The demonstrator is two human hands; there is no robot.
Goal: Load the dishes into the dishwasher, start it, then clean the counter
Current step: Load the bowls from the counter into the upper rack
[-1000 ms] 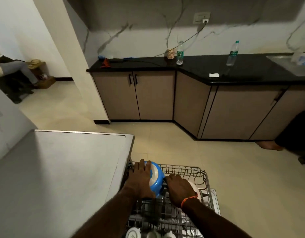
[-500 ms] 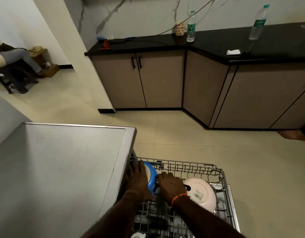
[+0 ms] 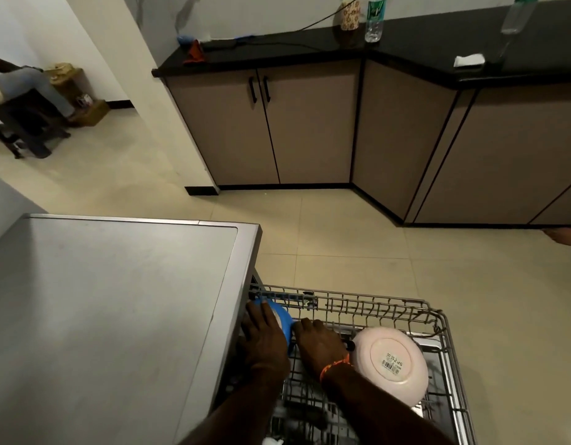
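- Far left: grey dishwasher top [image 3: 111, 303], bare, with the wire rack [image 3: 374, 303] pulled out beside it.
- Left hand [image 3: 265, 338] laid over the blue bowl [image 3: 285, 319], fingers spread and bent round its rim at the rack's left end, close to the machine.
- Blue bowl standing on edge, tilted, opening apparently facing left toward the machine; not clear whether seated in the tines.
- Right hand [image 3: 319, 343] touching the bowl's right side, fingers curled down; cannot tell how firm the grip.
- Pink plate [image 3: 390, 364] already loaded, leaning on edge, underside with barcode label facing up.
- Loading partly done; left judged: closing, starting, wiping the black table [image 3: 422, 49], with bottles [image 3: 374, 20] and a white scrap [image 3: 468, 60].
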